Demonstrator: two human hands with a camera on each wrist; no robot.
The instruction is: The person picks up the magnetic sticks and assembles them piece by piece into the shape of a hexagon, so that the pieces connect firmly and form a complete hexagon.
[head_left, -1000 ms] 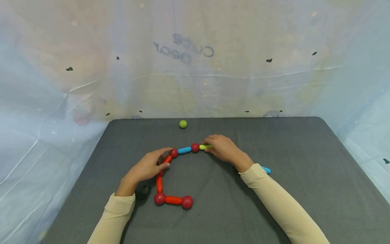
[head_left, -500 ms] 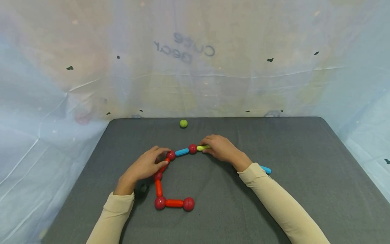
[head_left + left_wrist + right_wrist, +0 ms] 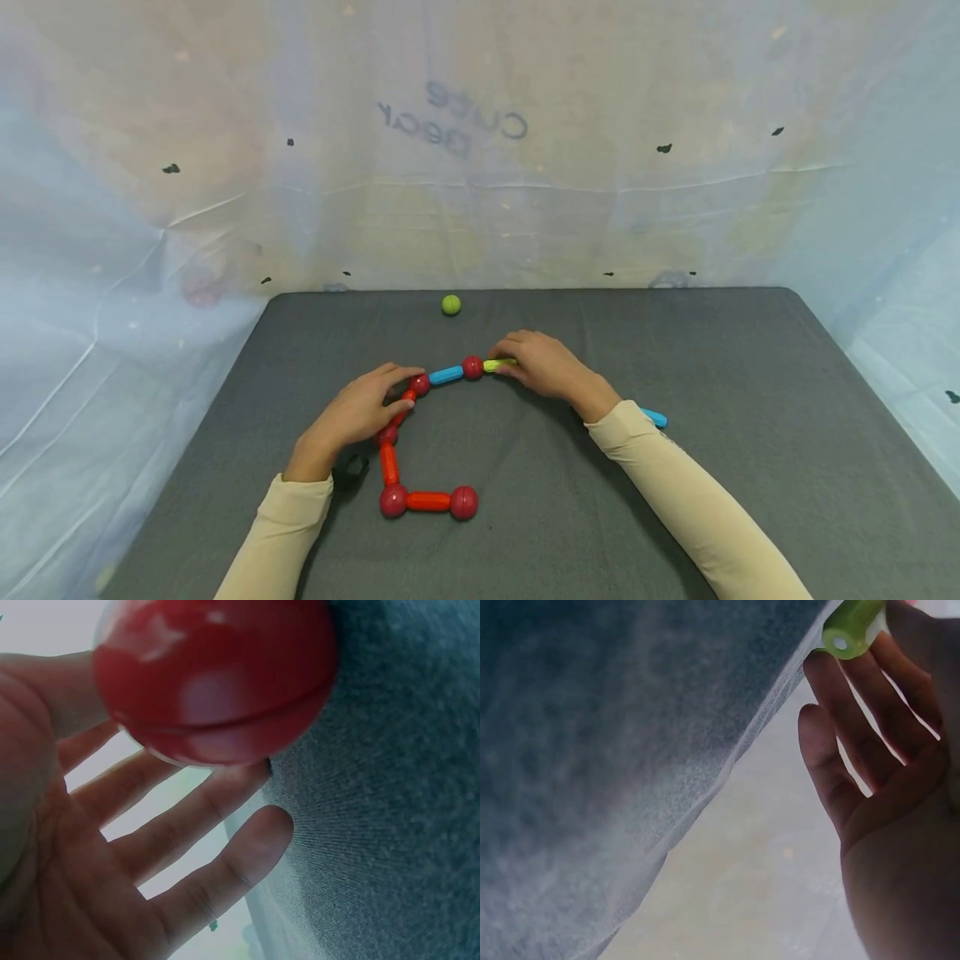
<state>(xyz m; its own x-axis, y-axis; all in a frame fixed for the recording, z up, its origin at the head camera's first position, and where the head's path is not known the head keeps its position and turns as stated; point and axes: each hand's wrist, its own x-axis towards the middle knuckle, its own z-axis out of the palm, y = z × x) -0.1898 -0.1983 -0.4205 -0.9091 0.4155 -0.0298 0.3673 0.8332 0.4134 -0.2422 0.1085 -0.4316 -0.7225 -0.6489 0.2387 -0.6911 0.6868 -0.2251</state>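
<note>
In the head view, a chain of red balls and coloured magnetic rods bends across the grey table [image 3: 720, 367]. My left hand [image 3: 360, 408] is at its upper left, thumb and index finger around the upper red rod [image 3: 401, 411], index fingertip at a red ball [image 3: 421, 384]. In the left wrist view, a lower red ball [image 3: 217, 682] hides part of the fingers. My right hand [image 3: 543, 364] pinches a yellow-green rod [image 3: 491, 366]; its free end shows a silver disc in the right wrist view. That rod meets a red ball [image 3: 472, 367], joined by a blue rod [image 3: 446, 375].
A green ball [image 3: 451, 305] lies near the table's far edge. Another blue rod [image 3: 655, 417] shows partly behind my right forearm. The chain's near end has a red rod [image 3: 428, 501] between two red balls. A printed sheet [image 3: 480, 208] hangs behind the table.
The upper part of the chain has shifted slightly left, with my right hand following along. The near end of the chain has come a little closer to me. Both hands keep their hold.
</note>
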